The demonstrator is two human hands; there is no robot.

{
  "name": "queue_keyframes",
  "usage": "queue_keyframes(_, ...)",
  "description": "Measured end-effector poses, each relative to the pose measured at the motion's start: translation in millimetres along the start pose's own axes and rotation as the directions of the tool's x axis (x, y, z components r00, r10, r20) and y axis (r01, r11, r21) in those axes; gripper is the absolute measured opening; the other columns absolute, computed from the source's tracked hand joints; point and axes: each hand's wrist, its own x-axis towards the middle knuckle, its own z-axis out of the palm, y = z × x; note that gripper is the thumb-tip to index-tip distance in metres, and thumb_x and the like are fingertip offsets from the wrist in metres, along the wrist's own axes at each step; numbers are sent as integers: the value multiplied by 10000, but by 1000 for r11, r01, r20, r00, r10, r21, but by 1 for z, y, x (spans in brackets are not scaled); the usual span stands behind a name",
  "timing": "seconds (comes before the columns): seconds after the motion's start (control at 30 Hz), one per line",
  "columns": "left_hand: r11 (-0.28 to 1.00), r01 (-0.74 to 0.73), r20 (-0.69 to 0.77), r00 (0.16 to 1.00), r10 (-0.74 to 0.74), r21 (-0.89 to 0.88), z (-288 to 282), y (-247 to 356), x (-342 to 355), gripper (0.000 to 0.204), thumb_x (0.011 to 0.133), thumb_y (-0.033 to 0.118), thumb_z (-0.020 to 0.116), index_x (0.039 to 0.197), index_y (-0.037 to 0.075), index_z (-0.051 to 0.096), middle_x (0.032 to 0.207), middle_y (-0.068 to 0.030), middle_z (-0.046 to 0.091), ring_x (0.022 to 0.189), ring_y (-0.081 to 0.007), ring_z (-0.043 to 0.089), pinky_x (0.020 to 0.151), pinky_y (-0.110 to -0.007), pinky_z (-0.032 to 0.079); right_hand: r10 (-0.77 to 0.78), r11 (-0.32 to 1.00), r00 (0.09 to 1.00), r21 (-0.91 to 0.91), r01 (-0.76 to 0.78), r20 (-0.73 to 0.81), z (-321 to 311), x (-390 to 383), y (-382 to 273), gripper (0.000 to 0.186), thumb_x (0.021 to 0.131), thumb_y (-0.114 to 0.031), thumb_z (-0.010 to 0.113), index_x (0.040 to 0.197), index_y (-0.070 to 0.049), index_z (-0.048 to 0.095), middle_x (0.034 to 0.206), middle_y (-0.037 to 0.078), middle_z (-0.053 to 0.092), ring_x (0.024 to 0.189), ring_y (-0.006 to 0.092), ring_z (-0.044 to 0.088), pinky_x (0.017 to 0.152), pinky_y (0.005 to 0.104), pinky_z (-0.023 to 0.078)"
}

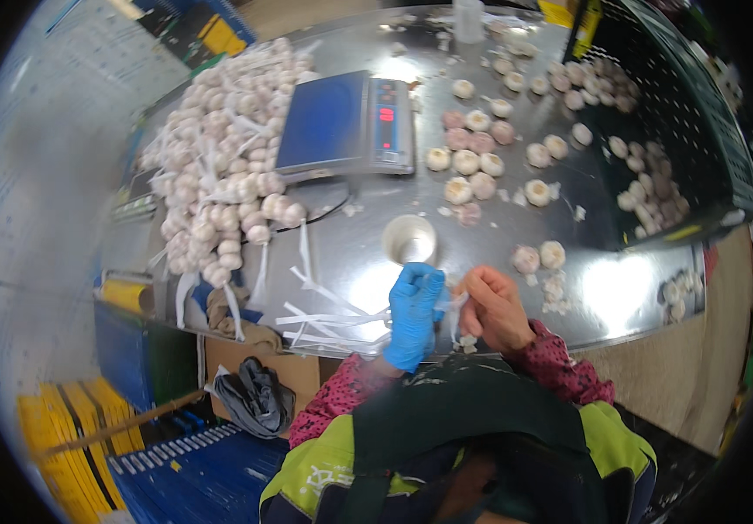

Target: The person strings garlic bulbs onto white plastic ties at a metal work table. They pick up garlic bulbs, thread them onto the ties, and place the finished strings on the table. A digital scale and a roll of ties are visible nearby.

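Red digits glow on the blue-topped scale beyond your gloved left hand; garlic bulbs lie on the metal desk past your bare right hand; a blue crate sits lower, left of both; each hand's fingers curl together, pinching a white strip between them.

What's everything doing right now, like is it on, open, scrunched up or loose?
Left hand: blue-gloved, curled; exact grip unclear
Right hand: bare, pinching a white strip
Spare strips: lying loose
Scale: on, display lit red
Garlic pile: heaped, bunched together
Loose bulbs: scattered
Cup: upright, open
Crate: open, no lid
Gray bag: crumpled
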Motion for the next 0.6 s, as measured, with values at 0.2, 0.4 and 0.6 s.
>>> queue_keyframes(0.2, 977, 189, 350, 913, -210, 94, -6, 20, -7, 176, 967, 157, 665, 1101, 67, 595, 813, 4, 603, 671, -47, 534, 598, -193, 435, 36, 966, 992, 251, -66, 121, -12, 11, 4, 232, 1068, -260, 504, 933, -77, 553, 652, -5, 544, 381, 54, 351, 419, 236, 403)
queue_keyframes(0.4, 707, -241, 62, 961, 269, 665, -35, 10, -10, 263, 925, 68, 688, 1177, 51, 614, 758, 22, 620, 687, -55, 573, 636, -224, 476, 126, 979, 992, -162, -125, -7, -18, 8, -11, 201, 1045, -216, 527, 912, -80, 593, 643, -41, 505, 421, 45, 377, 439, 209, 374)
queue_keyframes(0.6, 942, -134, -267, 938, 221, 309, -63, 12, 9, 342, 986, 123, 643, 1305, 15, 584, 717, 24, 588, 605, -18, 526, 535, -191, 417, 80, 697, 979, -713, 81, 189, -18, 17, -2, 238, 1009, -249, 603, 951, -35, 688, 713, -32, 583, 607, 51, 558, 534, 243, 442)
